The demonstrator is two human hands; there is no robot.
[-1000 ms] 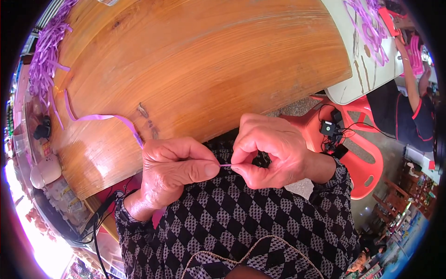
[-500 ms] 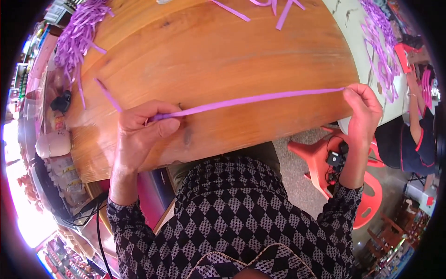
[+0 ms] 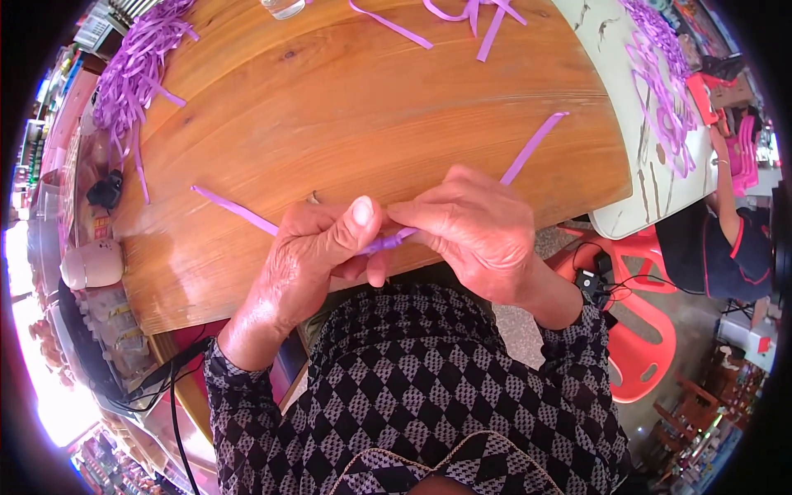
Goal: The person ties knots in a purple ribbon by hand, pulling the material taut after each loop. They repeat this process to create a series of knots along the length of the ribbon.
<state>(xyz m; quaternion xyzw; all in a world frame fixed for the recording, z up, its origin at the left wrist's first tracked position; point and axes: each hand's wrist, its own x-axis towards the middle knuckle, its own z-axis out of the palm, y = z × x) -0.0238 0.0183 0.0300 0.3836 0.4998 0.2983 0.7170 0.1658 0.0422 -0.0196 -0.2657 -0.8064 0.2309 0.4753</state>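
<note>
A purple ribbon (image 3: 535, 148) runs through both my hands, above the near edge of the wooden table. My left hand (image 3: 309, 252) pinches its middle with the thumb on top, and one loose end sticks out to the far left. Close beside it, my right hand (image 3: 474, 235) grips the ribbon with bent fingers; the other end rises to the far right. Between the hands a short darker purple stretch shows, looking folded or wound. The fingers hide most of that part, so I cannot tell whether it is knotted.
The wooden table (image 3: 363, 107) bears a heap of purple ribbons (image 3: 144, 66) at the far left and loose strips (image 3: 492, 33) at the back. More ribbons (image 3: 664, 99) lie on a white marbled table (image 3: 619, 194). A red plastic chair (image 3: 648, 346) and another person (image 3: 718, 256) are at right.
My right hand has come in from the far right to beside my left, so the stretched ribbon is now bunched between them. My left hand has moved slightly right.
</note>
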